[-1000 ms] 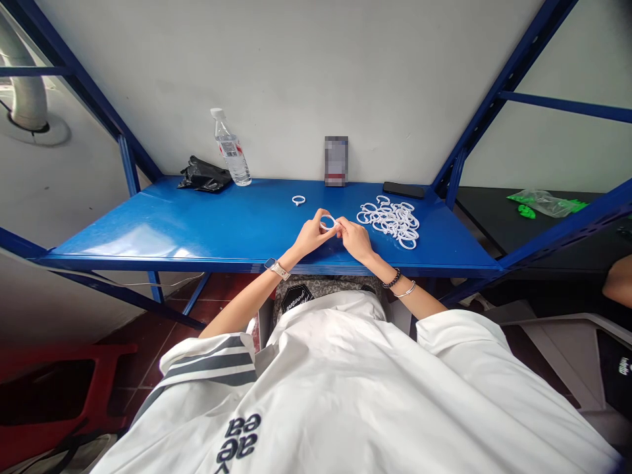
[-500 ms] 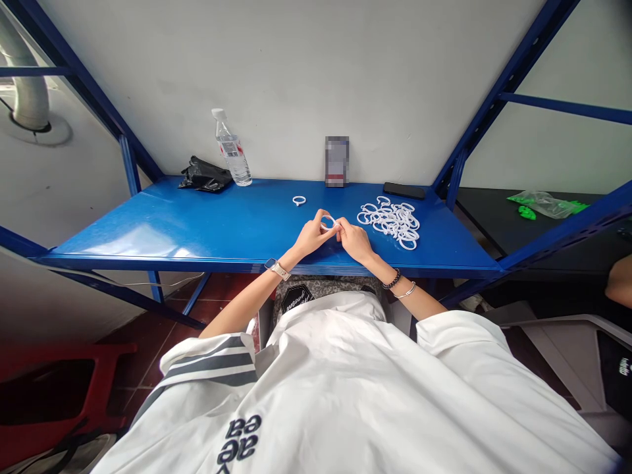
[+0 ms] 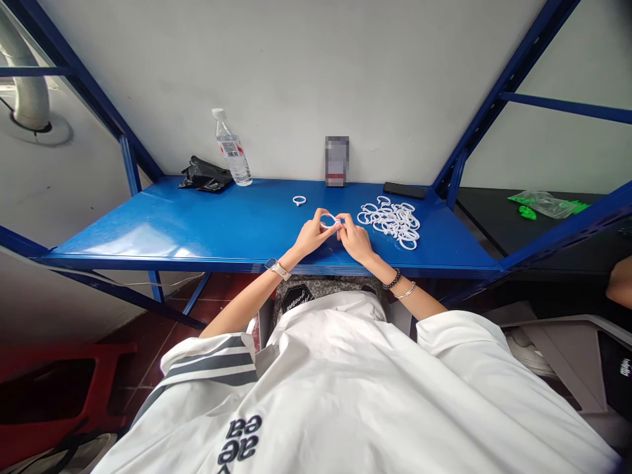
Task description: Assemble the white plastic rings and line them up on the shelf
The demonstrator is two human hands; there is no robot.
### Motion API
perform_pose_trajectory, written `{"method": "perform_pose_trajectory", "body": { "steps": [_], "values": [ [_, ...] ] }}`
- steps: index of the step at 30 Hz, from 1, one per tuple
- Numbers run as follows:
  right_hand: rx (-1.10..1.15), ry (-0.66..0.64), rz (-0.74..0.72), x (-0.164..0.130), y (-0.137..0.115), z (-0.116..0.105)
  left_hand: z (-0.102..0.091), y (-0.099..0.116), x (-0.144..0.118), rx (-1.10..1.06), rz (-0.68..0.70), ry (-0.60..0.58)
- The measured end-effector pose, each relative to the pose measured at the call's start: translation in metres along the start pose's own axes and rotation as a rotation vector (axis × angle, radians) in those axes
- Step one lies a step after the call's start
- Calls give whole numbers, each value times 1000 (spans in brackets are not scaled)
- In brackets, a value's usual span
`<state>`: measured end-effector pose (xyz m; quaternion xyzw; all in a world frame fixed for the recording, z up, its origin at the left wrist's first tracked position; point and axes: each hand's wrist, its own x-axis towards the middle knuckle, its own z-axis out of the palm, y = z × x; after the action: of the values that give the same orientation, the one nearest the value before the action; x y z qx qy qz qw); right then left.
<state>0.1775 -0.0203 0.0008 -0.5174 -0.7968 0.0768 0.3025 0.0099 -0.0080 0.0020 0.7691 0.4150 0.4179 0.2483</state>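
Both hands (image 3: 336,236) pinch ring (image 3: 328,220) (white plastic)

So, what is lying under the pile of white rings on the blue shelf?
Under the pile of white rings only the blue shelf shows through the gaps. A dark flat item lies behind the pile. Anything small beneath the overlapping rings would be hidden.

Clear water bottle (image 3: 231,149) upright at back of blue shelf (image 3: 197,224), crumpled black bag (image 3: 205,176) just beside it. Blurred card (image 3: 336,161) against wall. Black phone (image 3: 404,190) flat, back right. Green-tinted plastic bag (image 3: 546,203) on neighbouring dark surface.
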Motion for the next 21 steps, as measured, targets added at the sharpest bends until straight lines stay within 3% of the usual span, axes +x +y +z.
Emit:
{"method": "perform_pose_trajectory", "body": {
  "steps": [21],
  "values": [
    [-24, -6, 25, 0, -2, -1, 1, 1, 0, 9, -11, -3]
  ]
}}
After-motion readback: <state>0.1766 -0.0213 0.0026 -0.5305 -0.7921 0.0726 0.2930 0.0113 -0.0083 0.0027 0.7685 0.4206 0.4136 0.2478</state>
